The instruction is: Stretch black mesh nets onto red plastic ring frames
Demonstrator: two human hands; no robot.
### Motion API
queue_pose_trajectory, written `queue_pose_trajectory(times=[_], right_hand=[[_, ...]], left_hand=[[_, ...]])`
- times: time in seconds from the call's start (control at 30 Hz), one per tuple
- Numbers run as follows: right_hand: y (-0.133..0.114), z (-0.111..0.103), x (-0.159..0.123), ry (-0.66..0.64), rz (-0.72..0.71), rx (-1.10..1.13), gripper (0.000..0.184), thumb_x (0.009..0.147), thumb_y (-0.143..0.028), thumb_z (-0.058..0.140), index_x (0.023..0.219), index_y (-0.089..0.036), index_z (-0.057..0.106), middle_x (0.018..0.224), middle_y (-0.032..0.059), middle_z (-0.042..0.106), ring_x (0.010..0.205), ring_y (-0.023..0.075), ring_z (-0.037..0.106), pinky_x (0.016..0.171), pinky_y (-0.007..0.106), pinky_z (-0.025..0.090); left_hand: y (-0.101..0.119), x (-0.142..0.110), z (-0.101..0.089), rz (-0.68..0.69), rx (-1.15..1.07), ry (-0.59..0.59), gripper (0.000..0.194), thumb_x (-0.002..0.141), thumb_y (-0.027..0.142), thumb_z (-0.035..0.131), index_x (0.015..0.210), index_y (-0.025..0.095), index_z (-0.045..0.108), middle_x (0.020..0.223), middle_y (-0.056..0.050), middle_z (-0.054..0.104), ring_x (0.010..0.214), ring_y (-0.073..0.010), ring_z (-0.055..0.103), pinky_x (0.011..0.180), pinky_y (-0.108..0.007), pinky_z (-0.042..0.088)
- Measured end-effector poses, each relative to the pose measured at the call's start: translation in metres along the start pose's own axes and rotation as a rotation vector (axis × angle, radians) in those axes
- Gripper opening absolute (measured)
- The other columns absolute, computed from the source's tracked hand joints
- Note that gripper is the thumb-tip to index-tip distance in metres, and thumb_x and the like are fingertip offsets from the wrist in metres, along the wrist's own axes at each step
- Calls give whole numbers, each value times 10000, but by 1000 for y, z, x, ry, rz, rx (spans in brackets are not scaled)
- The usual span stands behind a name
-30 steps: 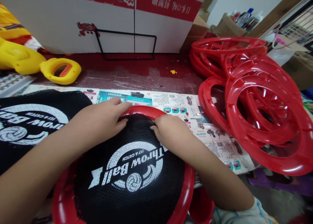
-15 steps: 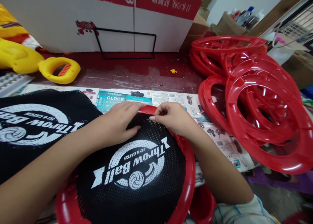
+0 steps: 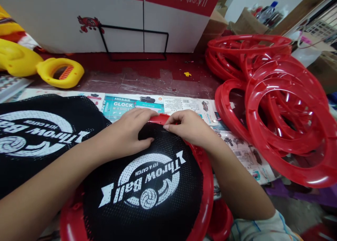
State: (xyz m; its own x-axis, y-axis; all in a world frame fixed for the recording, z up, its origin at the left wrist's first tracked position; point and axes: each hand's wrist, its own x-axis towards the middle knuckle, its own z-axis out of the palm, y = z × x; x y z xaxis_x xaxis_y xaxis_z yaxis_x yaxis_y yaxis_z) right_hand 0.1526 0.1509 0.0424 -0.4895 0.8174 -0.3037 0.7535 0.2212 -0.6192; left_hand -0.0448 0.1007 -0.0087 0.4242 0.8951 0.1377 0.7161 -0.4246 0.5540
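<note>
In front of me lies a red plastic ring (image 3: 207, 199) with black mesh fabric (image 3: 105, 184) spread across it. White "Throw Ball" lettering on the mesh appears upside down from here. My left hand (image 3: 131, 130) rests at the ring's far edge, fingers stretched over the rim and thumb apart on the mesh. Facing it, my right hand (image 3: 185, 125) has thumb and index finger pinched together on the mesh's edge beside the rim. Its other fingers are curled and partly hidden. A second printed black mesh piece (image 3: 39, 128) lies to the left, partly under my left forearm.
Several red rings (image 3: 286, 111) are piled at the right. Yellow plastic pieces (image 3: 60, 72) lie at the back left. Behind stands a white-and-red carton (image 3: 126, 23) with a black wire frame (image 3: 134, 29) before it. Printed card sheets (image 3: 184, 105) cover part of the table.
Both hands keep nearly the same place on the ring's far edge. The mesh-covered ring sits slightly lower and farther right in view, and the camera view has shifted a little.
</note>
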Motion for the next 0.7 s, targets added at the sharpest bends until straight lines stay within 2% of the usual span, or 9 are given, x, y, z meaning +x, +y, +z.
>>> queue_pose_trajectory(times=[0.33, 0.5, 0.7], right_hand=[[1, 9, 7, 122, 44, -83, 115, 845, -199, 555, 807, -162, 657, 776, 32, 679, 694, 131, 571, 650, 242, 387], [5, 14, 12, 143, 19, -149, 123, 848, -191, 551, 782, -158, 650, 781, 46, 679, 702, 140, 567, 641, 250, 369], [4, 13, 12, 170, 7, -134, 135, 853, -189, 541, 784, -156, 651, 763, 39, 675, 680, 133, 561, 631, 246, 363]], left_hand=[[2, 1, -1, 54, -23, 9, 465, 795, 307, 603, 1222, 139, 525, 1295, -139, 576, 1208, -272, 504, 1038, -446, 424], [2, 1, 0, 91, 9, 19, 394, 813, 301, 568, 1171, 137, 592, 1280, -154, 568, 1209, -300, 504, 1046, -486, 420], [-1, -2, 5, 111, 53, 45, 432, 835, 326, 549, 1197, 104, 627, 1270, -195, 544, 1202, -337, 498, 1039, -508, 416]])
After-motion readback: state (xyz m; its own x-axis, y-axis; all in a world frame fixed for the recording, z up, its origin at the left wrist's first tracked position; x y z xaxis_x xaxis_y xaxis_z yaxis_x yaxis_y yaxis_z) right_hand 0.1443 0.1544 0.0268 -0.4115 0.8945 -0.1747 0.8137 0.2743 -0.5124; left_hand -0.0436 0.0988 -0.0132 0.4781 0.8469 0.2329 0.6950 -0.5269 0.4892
